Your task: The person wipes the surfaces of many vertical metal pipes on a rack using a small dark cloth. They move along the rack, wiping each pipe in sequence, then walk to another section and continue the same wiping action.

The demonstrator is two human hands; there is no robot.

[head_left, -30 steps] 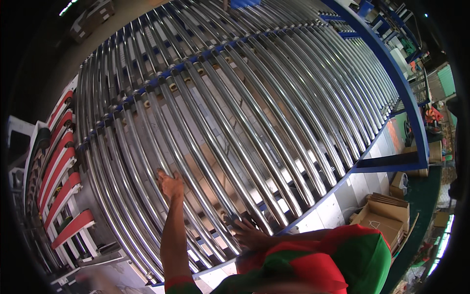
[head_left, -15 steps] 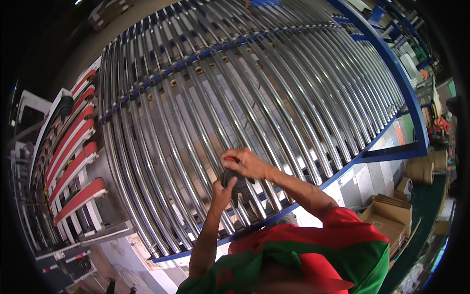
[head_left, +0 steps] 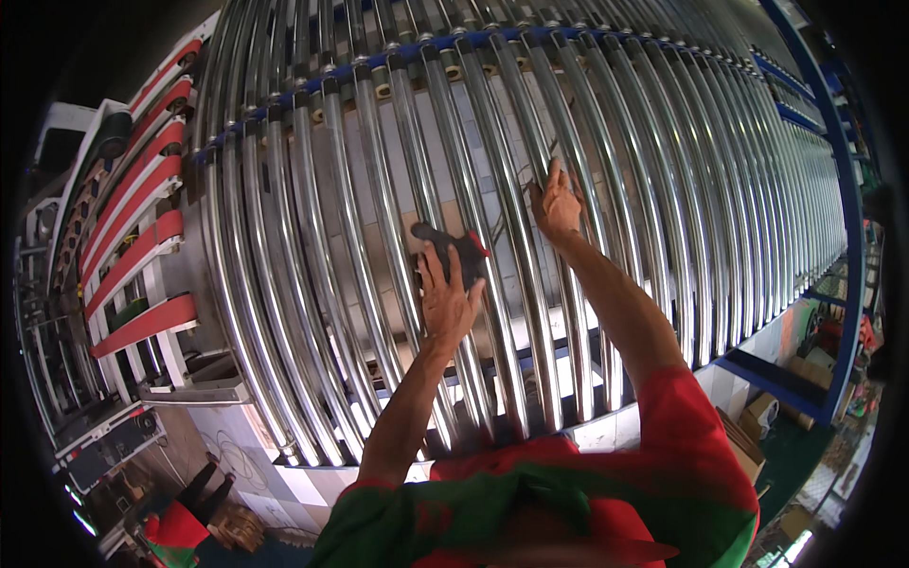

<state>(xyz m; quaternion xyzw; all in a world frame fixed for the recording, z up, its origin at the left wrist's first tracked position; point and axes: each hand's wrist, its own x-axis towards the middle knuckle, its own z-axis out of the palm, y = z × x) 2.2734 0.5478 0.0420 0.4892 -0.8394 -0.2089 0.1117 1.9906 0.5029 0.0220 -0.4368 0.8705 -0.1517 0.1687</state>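
Our wide-fingered left hand (head_left: 447, 308) touches a dark item (head_left: 462, 248) inside the roller bed's (head_left: 386, 189) near edge; nudged, it could slip between rollers; our right hand's (head_left: 560, 204) fingers part narrowly.

Pale floor tiles (head_left: 301, 485) lie at lower left. Blue frame (head_left: 854, 237) and cardboard box (head_left: 760, 415) stand at right. Bright light (head_left: 801, 545): lower corners.
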